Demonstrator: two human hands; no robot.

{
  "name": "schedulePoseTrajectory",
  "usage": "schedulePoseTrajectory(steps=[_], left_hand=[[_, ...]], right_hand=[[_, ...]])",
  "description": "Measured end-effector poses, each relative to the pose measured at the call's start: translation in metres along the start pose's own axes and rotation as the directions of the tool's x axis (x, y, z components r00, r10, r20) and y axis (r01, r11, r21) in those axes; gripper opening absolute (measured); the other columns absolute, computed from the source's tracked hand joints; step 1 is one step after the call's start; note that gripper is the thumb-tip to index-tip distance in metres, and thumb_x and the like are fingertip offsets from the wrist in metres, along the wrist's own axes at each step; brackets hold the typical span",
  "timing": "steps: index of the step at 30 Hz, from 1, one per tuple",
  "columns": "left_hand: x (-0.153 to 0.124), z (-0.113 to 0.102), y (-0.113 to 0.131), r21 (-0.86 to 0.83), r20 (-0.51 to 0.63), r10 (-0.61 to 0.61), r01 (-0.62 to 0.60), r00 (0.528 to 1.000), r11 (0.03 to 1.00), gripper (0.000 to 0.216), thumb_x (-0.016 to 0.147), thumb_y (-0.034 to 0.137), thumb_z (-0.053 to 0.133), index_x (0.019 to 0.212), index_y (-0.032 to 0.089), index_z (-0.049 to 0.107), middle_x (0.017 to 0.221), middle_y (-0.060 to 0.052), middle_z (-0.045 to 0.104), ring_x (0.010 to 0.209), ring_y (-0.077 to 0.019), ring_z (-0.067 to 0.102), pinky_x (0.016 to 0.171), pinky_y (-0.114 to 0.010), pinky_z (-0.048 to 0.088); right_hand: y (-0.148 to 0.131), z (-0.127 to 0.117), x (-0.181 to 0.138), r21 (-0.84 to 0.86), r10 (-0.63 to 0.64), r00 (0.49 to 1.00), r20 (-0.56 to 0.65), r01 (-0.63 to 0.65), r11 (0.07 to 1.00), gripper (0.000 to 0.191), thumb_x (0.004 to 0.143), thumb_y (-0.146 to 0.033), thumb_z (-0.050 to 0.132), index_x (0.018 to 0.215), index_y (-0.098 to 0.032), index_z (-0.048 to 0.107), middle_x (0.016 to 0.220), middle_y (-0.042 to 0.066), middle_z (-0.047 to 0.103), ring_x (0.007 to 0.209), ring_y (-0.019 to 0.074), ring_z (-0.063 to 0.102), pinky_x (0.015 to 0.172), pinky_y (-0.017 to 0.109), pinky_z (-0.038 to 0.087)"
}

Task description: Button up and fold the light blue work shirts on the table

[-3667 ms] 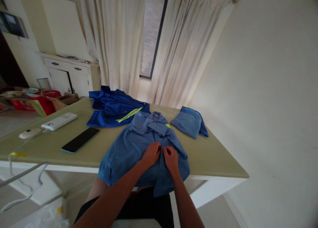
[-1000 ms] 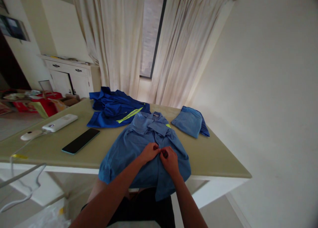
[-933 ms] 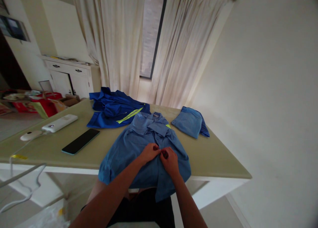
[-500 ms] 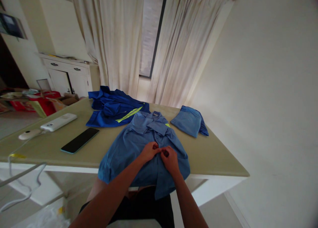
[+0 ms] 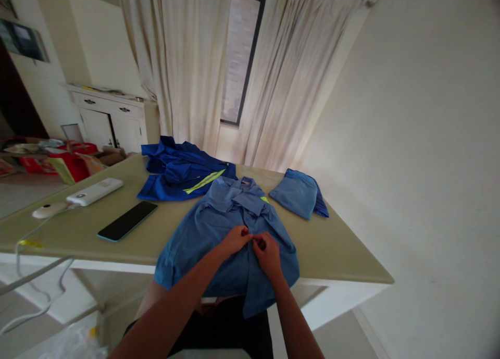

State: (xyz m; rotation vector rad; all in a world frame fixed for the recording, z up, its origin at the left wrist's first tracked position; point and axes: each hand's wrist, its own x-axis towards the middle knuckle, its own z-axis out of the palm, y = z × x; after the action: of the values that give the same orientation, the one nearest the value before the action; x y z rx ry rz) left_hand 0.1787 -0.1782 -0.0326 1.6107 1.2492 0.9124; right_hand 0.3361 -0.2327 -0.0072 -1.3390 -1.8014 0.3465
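A light blue collared shirt (image 5: 203, 228) lies spread on the olive-green table (image 5: 339, 255), its hem hanging over the near edge. My left hand (image 5: 234, 240) and my right hand (image 5: 267, 252) meet at the middle of the shirt's front. Both pinch the fabric along the front opening, fingertips almost touching. What sits between the fingertips is too small to make out.
A dark blue jacket with a yellow-green stripe (image 5: 179, 174) lies heaped behind the shirt. A folded light blue garment (image 5: 299, 193) sits to the right. A black phone (image 5: 127, 220), a white power bank (image 5: 94, 191) and a white mouse (image 5: 49, 210) lie at left. White cabinet (image 5: 111, 122) and curtains (image 5: 187, 62) stand behind.
Both hands stay pinched together at the shirt front, having shifted only slightly along it. The garments and other things on the table have not moved.
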Motion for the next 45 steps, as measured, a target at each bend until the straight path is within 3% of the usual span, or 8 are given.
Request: schedulePoseTrajectory(steps=[4, 13, 20, 33, 39, 45], left_hand=[[0.002, 0.001, 0.004, 0.007, -0.018, -0.018, 0.019, 1.000, 1.000, 0.014, 0.083, 0.031, 0.064, 0.081, 0.017, 0.063, 0.072, -0.001, 0.066, 0.070, -0.0179, 0.063, 0.066, -0.028, 0.048], [-0.016, 0.005, 0.020, 0.057, -0.115, 0.123, -0.117, 0.986, 0.991, 0.006, 0.085, 0.025, 0.066, 0.088, 0.020, 0.068, 0.091, -0.004, 0.075, 0.087, -0.0210, 0.068, 0.083, -0.032, 0.049], [-0.019, 0.005, 0.017, 0.069, -0.140, 0.173, -0.164, 0.975, 0.984, 0.015, 0.091, 0.032, 0.058, 0.085, 0.021, 0.066, 0.086, -0.004, 0.074, 0.083, -0.0213, 0.067, 0.078, -0.032, 0.048], [-0.019, 0.011, 0.006, 0.093, -0.164, 0.187, -0.173, 0.969, 0.980, 0.004, 0.089, 0.023, 0.058, 0.090, 0.022, 0.061, 0.088, -0.004, 0.073, 0.083, -0.0213, 0.068, 0.079, -0.033, 0.049], [-0.017, 0.010, 0.004, 0.098, -0.166, 0.194, -0.179, 0.967, 0.979, 0.003, 0.088, 0.023, 0.058, 0.090, 0.022, 0.060, 0.087, -0.003, 0.070, 0.083, -0.0195, 0.066, 0.079, -0.032, 0.049], [-0.019, 0.009, 0.005, 0.097, -0.135, 0.199, -0.187, 0.971, 0.978, 0.004, 0.088, 0.024, 0.059, 0.091, 0.022, 0.057, 0.086, -0.001, 0.068, 0.079, -0.0185, 0.063, 0.076, -0.031, 0.048]], right_hand=[[0.001, 0.001, -0.001, -0.007, -0.004, 1.000, -0.010, 0.004, 1.000, 0.019, 0.090, -0.032, 0.058, 0.084, -0.020, 0.071, 0.078, 0.004, 0.068, 0.069, 0.0197, 0.061, 0.067, 0.030, 0.046], [0.014, -0.001, 0.004, 0.097, 0.111, 0.994, 0.013, -0.112, 0.989, 0.020, 0.086, -0.038, 0.065, 0.083, -0.020, 0.073, 0.073, 0.005, 0.070, 0.066, 0.0212, 0.062, 0.063, 0.031, 0.046], [0.015, -0.001, 0.006, 0.230, 0.121, 0.988, 0.092, -0.140, 0.963, 0.028, 0.089, -0.044, 0.062, 0.086, -0.020, 0.076, 0.081, 0.007, 0.075, 0.069, 0.0226, 0.066, 0.063, 0.032, 0.050], [0.017, 0.003, 0.005, 0.129, 0.074, 0.996, 0.042, -0.079, 0.989, 0.019, 0.089, -0.035, 0.059, 0.085, -0.021, 0.072, 0.085, 0.007, 0.075, 0.078, 0.0235, 0.069, 0.074, 0.034, 0.052], [0.008, -0.001, 0.005, 0.215, 0.093, 0.990, 0.107, -0.115, 0.970, 0.015, 0.085, -0.034, 0.064, 0.084, -0.021, 0.071, 0.081, 0.005, 0.075, 0.072, 0.0224, 0.068, 0.068, 0.032, 0.052], [0.006, -0.002, 0.005, 0.265, 0.084, 0.993, 0.088, -0.105, 0.958, 0.014, 0.081, -0.031, 0.068, 0.090, -0.021, 0.070, 0.085, 0.005, 0.074, 0.077, 0.0229, 0.070, 0.073, 0.033, 0.055]])
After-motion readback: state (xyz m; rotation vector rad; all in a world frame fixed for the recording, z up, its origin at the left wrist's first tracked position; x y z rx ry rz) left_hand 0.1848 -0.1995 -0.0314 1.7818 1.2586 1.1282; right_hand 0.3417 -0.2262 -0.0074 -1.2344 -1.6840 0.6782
